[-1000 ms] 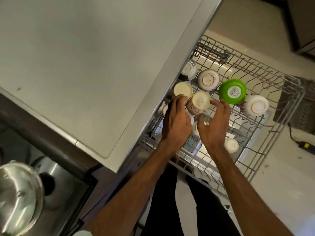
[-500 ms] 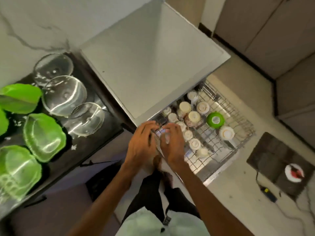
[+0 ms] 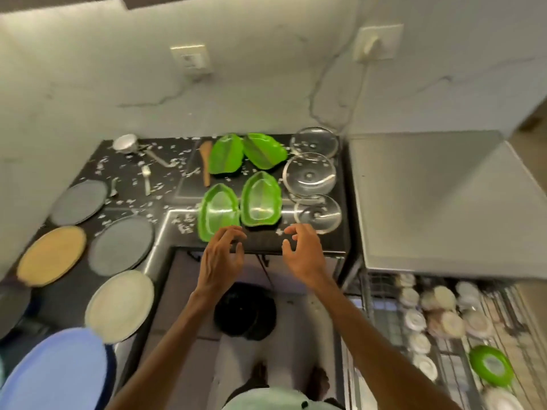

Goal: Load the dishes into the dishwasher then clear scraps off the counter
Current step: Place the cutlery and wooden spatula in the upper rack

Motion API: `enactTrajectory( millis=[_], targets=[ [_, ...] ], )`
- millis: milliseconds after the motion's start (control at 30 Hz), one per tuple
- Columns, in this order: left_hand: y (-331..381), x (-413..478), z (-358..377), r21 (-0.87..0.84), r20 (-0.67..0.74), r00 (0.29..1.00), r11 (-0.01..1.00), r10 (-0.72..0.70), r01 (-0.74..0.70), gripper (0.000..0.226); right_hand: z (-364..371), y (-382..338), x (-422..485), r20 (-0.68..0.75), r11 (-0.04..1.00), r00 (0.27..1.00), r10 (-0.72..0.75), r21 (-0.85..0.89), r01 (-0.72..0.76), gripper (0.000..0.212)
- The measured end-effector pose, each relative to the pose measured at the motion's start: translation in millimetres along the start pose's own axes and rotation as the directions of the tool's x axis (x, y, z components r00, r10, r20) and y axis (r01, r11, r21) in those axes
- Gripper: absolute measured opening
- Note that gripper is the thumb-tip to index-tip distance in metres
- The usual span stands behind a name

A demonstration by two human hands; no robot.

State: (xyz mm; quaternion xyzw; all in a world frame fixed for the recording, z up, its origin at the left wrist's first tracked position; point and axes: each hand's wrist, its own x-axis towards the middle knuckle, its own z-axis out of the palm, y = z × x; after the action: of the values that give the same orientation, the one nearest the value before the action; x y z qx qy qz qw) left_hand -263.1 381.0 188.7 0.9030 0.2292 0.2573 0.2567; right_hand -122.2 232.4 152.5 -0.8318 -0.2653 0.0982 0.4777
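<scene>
Hands, left (image 3: 220,255) and right (image 3: 303,252), hover spread and empty; green leaf-shaped dishes (image 3: 260,200) lie just beyond both grips on the surface (image 3: 296,244).

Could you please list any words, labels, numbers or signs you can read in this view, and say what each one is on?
No text here can be read.
The green bowl upturned in the dishwasher rack bears a pale label, too blurred to read.
The wall socket and the plug show no legible markings.
The green leaf-shaped dishes and the plates carry no lettering.
</scene>
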Motion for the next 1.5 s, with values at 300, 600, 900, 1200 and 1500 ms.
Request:
enactTrajectory(
  millis=[300,600,900,1200,1500],
  targets=[
    [-95.3,-1.8,-107.6,0.069,-0.22,0.96,0.979,-0.174,0.193,0.025,99.5,-86.0,37.7,0.286,0.977,0.946,-0.156,-0.095,0.19,0.026],
    [-207.4,32.9,-174.9,0.061,-0.297,0.934,0.972,-0.198,0.226,0.027,203.8,-160.0,83.8,0.291,0.952,0.926,-0.242,-0.113,0.284,0.022],
    [-276.4,60.4,-209.2,0.132,-0.302,0.941,0.971,-0.152,0.199,0.042,283.5,-210.8,125.6,0.376,0.946,0.893,-0.245,-0.11,0.306,0.024],
    [-342.5,70.8,-188.3,0.147,-0.257,0.94,0.952,-0.227,0.27,0.031,359.9,-198.3,179.3,0.447,0.942,0.862,-0.237,-0.113,0.317,0.023],
    [-414.8,125.5,-147.5,0.219,-0.178,0.872,0.846,-0.455,0.486,0.021,463.6,-169.8,274.3,0.492,0.926,0.834,-0.249,-0.13,0.353,0.034]
  ],
)
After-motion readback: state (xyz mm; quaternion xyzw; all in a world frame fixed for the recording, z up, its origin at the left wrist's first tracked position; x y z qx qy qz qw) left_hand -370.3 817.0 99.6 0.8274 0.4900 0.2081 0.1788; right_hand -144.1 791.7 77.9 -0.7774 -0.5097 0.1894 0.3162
